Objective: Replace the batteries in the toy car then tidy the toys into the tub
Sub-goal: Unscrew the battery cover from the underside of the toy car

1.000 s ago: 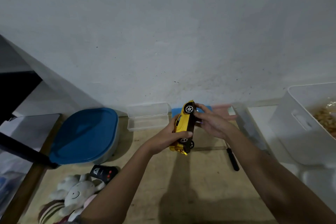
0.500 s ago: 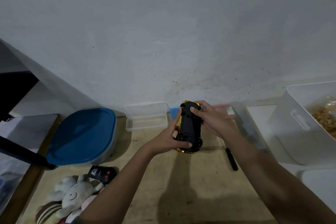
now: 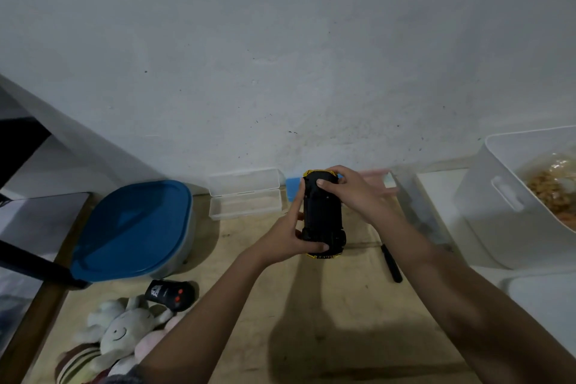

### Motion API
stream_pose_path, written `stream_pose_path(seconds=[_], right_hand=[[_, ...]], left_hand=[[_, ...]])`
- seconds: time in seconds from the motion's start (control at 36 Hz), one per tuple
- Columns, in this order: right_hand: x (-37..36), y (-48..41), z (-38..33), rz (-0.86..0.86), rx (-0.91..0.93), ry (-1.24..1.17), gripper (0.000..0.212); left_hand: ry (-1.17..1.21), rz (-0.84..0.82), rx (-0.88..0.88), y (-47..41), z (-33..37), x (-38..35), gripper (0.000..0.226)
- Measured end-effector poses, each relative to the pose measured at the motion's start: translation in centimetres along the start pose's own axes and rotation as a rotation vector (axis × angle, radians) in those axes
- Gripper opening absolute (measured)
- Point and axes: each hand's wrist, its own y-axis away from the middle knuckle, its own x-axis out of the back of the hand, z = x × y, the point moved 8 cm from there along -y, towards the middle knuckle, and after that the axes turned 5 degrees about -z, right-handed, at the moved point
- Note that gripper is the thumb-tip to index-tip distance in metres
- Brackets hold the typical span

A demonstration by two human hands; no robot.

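Yellow plastic toy car (image 3: 322, 215) was held belly-up above the middle of the pale wooden tabletop (image 3: 280, 305), black underside facing the camera, probably so the battery cover could be reached; the left hand (image 3: 285, 238) curled round its near end, thumb across the chassis, while the right hand (image 3: 352, 193) gripped the far end, thumb pressing the underside; behind rose a scuffed white wall (image 3: 280, 56); a white plastic bin (image 3: 498, 212) stood right, a blue-lidded grey tub (image 3: 131, 227) left, an open clear case (image 3: 244, 193) between; a black-handled screwdriver (image 3: 392, 263) lay nearby.
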Motion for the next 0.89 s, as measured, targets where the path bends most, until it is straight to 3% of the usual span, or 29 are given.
stream_pose_path(seconds=[0.17, 0.33, 0.67, 0.81, 0.89], right_hand=[[1.1, 0.0, 1.2, 0.042, -0.058, 0.045, 0.039], [0.8, 0.3, 0.5, 0.031, -0.032, 0.025, 0.027], [0.7, 0.5, 1.3, 0.065, -0.029, 0.020, 0.028], [0.5, 0.3, 1.9, 0.073, -0.039, 0.058, 0.038], [0.7, 0.4, 2.7, 0.068, -0.057, -0.026, 0.034]], left_hand=[[-0.057, -0.025, -0.025, 0.0, 0.0, -0.8, 0.105], [-0.078, -0.043, -0.021, -0.2, -0.3, -0.9, 0.105], [0.133, 0.042, -0.051, 0.0, -1.3, -1.4, 0.086], [0.200, 0.045, -0.038, 0.0, -1.9, -1.5, 0.084], [0.215, 0.070, -0.027, 0.0, -2.6, -1.1, 0.085]])
